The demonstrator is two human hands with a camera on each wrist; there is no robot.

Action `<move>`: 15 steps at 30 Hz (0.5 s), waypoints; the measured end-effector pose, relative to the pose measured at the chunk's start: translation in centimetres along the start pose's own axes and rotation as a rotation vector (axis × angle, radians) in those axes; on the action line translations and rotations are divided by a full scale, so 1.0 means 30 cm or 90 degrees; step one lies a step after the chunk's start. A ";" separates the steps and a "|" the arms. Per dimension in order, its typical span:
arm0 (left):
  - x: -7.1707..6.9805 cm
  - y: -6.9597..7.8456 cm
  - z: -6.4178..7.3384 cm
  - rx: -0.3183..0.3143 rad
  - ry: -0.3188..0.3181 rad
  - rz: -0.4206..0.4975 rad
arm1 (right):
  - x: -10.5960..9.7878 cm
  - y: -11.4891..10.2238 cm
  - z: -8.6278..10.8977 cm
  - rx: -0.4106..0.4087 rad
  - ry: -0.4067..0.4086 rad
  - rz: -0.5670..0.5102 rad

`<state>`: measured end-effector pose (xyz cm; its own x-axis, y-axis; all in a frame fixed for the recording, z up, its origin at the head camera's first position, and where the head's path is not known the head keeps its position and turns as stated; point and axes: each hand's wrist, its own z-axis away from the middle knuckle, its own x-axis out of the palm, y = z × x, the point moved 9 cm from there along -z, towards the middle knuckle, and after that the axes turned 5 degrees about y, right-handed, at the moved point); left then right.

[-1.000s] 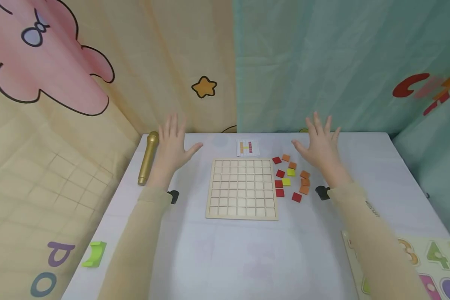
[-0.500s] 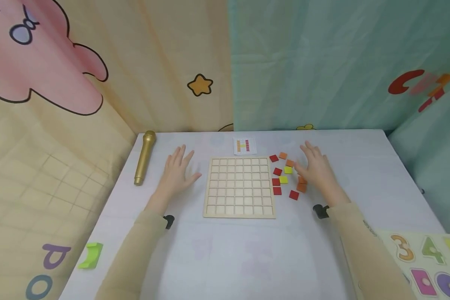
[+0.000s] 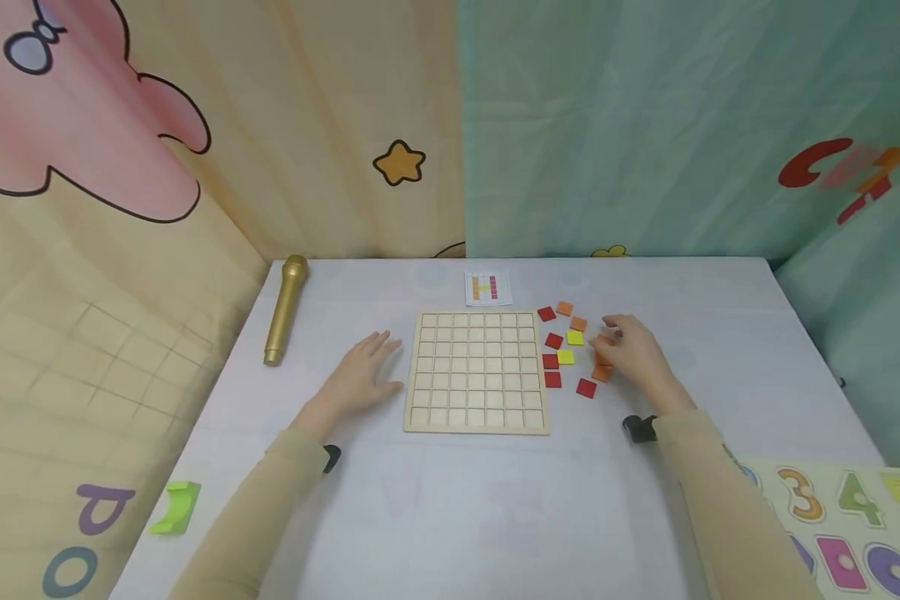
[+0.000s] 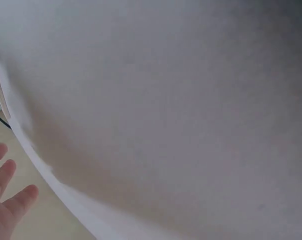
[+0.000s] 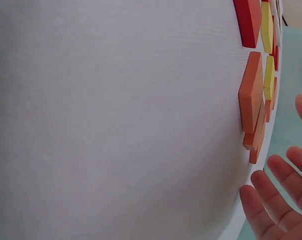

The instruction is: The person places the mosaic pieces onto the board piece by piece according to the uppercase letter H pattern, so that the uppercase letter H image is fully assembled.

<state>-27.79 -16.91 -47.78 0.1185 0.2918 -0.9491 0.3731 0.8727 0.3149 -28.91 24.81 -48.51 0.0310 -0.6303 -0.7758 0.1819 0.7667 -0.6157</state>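
On the white table lies a wooden grid board [image 3: 476,372] with square cells. My left hand [image 3: 354,382] is just left of it with fingers spread; several of its fingertips also show in the left wrist view. Small red tiles [image 3: 587,388], yellow tiles [image 3: 566,357] and orange tiles [image 3: 602,373] are scattered along the board's right side. Over the rightmost orange tiles my right hand [image 3: 640,354] hovers with fingers loosely bent, partly covering them. In the right wrist view its fingers [image 5: 273,200] are apart from the orange tile [image 5: 250,95] and hold nothing.
A card [image 3: 487,288] with a coloured tile pattern lies behind the board. A gold microphone [image 3: 285,310] is at the back left, a green curved block [image 3: 177,508] at the front left. A number puzzle board [image 3: 825,533] sits front right, partly under the right sleeve.
Both hands have come down and back from above the table's far side. The left is now beside the board, the right over the orange tiles, its fingers less spread. The head view shifted slightly.
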 end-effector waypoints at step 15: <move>0.066 0.013 0.012 -0.022 -0.058 0.049 | 0.025 0.041 -0.029 0.061 0.000 -0.014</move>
<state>-27.07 -16.13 -49.54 0.2293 0.3229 -0.9182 0.3285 0.8624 0.3853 -29.51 25.37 -49.96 0.0264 -0.6466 -0.7624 0.2755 0.7378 -0.6162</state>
